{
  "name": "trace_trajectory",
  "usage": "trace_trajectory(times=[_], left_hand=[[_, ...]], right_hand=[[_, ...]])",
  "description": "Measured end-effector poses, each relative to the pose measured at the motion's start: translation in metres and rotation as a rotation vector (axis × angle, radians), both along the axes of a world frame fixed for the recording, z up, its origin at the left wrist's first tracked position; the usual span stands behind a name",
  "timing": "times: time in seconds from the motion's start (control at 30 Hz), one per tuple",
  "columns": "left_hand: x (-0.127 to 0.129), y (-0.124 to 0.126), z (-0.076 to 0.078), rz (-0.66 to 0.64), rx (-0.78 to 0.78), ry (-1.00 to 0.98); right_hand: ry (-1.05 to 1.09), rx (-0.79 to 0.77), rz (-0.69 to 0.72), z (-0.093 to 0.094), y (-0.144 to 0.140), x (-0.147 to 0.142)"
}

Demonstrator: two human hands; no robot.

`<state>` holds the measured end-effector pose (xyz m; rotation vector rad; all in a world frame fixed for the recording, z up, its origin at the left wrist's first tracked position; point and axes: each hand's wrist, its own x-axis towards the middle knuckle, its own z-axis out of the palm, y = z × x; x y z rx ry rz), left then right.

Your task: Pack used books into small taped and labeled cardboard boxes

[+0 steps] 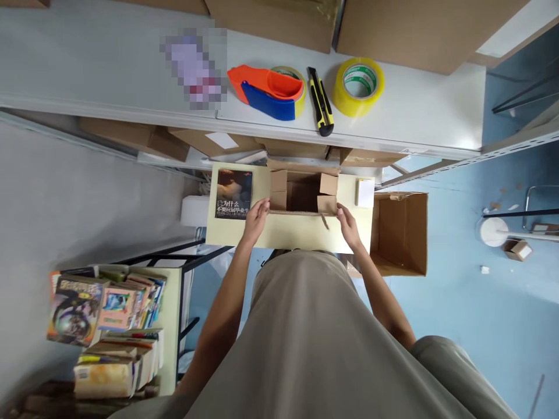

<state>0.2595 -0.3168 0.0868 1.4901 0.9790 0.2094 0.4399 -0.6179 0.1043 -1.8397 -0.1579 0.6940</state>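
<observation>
A small open cardboard box (pixel 303 192) stands on a low pale table (pixel 288 233) below me, its flaps folded up. My left hand (pixel 257 218) grips the box's near left corner. My right hand (pixel 348 224) grips the near right corner. A dark-covered book (pixel 234 194) lies on the table just left of the box. A small white pad (pixel 364 192) lies to the right of it.
On the white shelf above lie an orange and blue tape dispenser (pixel 268 92), a yellow utility knife (pixel 321 100) and a roll of yellow tape (pixel 358 86). A large open carton (pixel 399 233) stands right of the table. Stacked books (pixel 109 326) fill a rack at lower left.
</observation>
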Motion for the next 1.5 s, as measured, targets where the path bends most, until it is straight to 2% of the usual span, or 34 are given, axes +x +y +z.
trace_trajectory(times=[0.13,0.33,0.4,0.5,0.6,0.7,0.77,0.87,0.97,1.13,1.23,1.33,1.43,1.5], left_hand=[[0.011,-0.003,-0.002,0.073,-0.031,0.016],[0.045,0.001,0.001,0.241,-0.152,-0.050],[0.044,-0.002,0.003,0.287,-0.135,-0.046],[0.015,-0.011,0.004,0.337,-0.108,-0.045],[-0.037,-0.023,-0.001,0.337,-0.120,-0.004],[-0.087,-0.025,-0.015,0.345,-0.138,0.080],[-0.111,-0.019,-0.029,0.372,-0.163,0.112],[-0.135,0.000,-0.052,0.413,-0.226,0.077],[-0.155,0.025,-0.071,0.454,-0.281,0.004],[-0.211,0.068,-0.090,0.474,-0.315,-0.069],[-0.251,0.095,-0.103,0.531,-0.328,-0.069],[-0.280,0.124,-0.122,0.671,-0.375,-0.021],[-0.292,0.153,-0.147,0.781,-0.456,0.048],[-0.291,0.170,-0.165,0.831,-0.501,0.088]], right_hand=[[-0.033,0.007,0.000,-0.013,0.009,0.004],[-0.081,0.034,-0.007,-0.023,0.024,0.028],[-0.090,0.050,-0.040,-0.030,0.021,0.033],[-0.068,0.054,-0.155,-0.048,0.007,0.030],[-0.038,-0.024,-0.230,-0.065,-0.012,0.014],[-0.024,-0.082,-0.186,-0.071,-0.014,-0.015],[-0.032,-0.090,-0.100,-0.068,0.001,-0.040],[-0.032,-0.086,0.029,-0.061,0.047,-0.084],[0.007,-0.099,0.123,-0.055,0.110,-0.129],[0.008,-0.197,0.320,-0.049,0.221,-0.190],[-0.027,-0.209,0.405,-0.048,0.283,-0.210],[-0.058,-0.179,0.504,-0.051,0.340,-0.219],[-0.063,-0.152,0.620,-0.065,0.396,-0.223],[-0.075,-0.163,0.702,-0.085,0.435,-0.224]])
